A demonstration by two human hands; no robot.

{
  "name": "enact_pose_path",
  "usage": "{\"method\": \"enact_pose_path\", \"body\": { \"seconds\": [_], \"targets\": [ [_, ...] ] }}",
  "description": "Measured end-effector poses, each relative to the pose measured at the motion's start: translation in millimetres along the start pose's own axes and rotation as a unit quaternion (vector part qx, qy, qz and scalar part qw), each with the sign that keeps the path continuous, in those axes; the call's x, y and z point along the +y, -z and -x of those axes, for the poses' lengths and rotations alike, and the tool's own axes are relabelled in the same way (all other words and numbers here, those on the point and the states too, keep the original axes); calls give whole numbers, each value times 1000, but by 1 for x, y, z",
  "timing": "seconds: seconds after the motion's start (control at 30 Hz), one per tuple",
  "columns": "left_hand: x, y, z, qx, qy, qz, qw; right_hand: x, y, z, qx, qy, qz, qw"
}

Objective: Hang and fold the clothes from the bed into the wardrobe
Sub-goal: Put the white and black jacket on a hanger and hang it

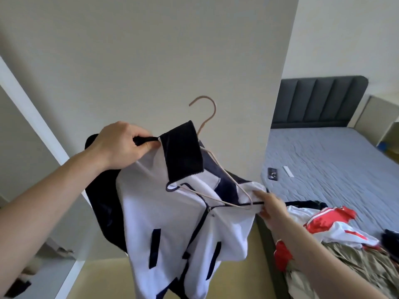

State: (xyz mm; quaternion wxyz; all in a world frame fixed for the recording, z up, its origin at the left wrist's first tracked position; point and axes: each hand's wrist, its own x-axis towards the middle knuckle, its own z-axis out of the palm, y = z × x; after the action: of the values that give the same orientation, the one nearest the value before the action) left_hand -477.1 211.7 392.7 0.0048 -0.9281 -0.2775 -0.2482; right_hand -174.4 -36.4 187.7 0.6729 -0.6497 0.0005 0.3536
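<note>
A white jacket (pixel 159 212) with navy collar and trim hangs in mid-air in front of me. A thin beige hanger (pixel 210 117) sits partly inside it, its hook sticking up above the collar. My left hand (pixel 123 143) grips the jacket's left shoulder by the dark edge next to the collar. My right hand (pixel 269 203) pinches the right shoulder fabric together with the hanger's right end. The hanger's left arm is hidden under the cloth.
A bed (pixel 336 160) with a grey quilted mattress and dark headboard stands to the right, with a pile of red, white and olive clothes (pixel 336 240) at its near end. A white wall panel (pixel 151 61) rises straight ahead. The wardrobe's white frame (pixel 28 98) runs down the left.
</note>
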Motion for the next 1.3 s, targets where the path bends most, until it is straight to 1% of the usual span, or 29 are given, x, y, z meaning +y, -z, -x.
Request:
{"method": "enact_pose_path", "body": {
  "seconds": [0.07, 0.13, 0.23, 0.33, 0.4, 0.47, 0.53, 0.6, 0.8, 0.9, 0.97, 1.07, 1.17, 1.23, 1.3],
  "targets": [
    [-14, -4, 7, -9, 9, -25, 1000, -32, 4, 1, -19, 23, 6, 1000],
    [-22, -11, 10, 7, 17, -51, 999, -60, 1, 9, -74, 74, 36, 994],
    [-30, -19, 10, 48, 41, -81, 995, -87, -6, 25, -148, 171, 119, 967],
    [-33, -22, 9, 74, 58, -68, 993, -99, -8, 34, -176, 233, 183, 939],
    [-35, -24, 7, 86, 63, -64, 992, -103, -5, 35, -185, 250, 200, 929],
    [-36, -24, 4, 107, 94, -36, 989, -105, 0, 36, -185, 261, 215, 923],
    [-38, -24, 0, 124, 139, 8, 982, -103, 6, 35, -181, 266, 221, 921],
    [-39, -27, -1, 123, 155, 36, 980, -99, 9, 34, -169, 262, 205, 928],
    [-30, -36, 5, 92, 94, 23, 991, -106, 6, 26, -99, 226, 140, 959],
    [-28, -36, 8, 71, 87, 84, 990, -110, 6, 17, -57, 184, 106, 976],
    [-28, -36, 11, 63, 78, 104, 989, -112, 7, 10, -30, 147, 92, 984],
    [-30, -37, 16, 51, 68, 86, 993, -112, 7, 3, -11, 107, 77, 991],
    [-33, -38, 18, 51, 67, 75, 994, -115, 3, 5, -9, 99, 72, 992],
    [-31, -42, 19, 42, 55, 19, 997, -122, -6, 14, -17, 125, 83, 989],
    [-25, -49, 20, 21, 34, -51, 998, -132, -22, 32, -41, 177, 99, 978]
  ]
}}
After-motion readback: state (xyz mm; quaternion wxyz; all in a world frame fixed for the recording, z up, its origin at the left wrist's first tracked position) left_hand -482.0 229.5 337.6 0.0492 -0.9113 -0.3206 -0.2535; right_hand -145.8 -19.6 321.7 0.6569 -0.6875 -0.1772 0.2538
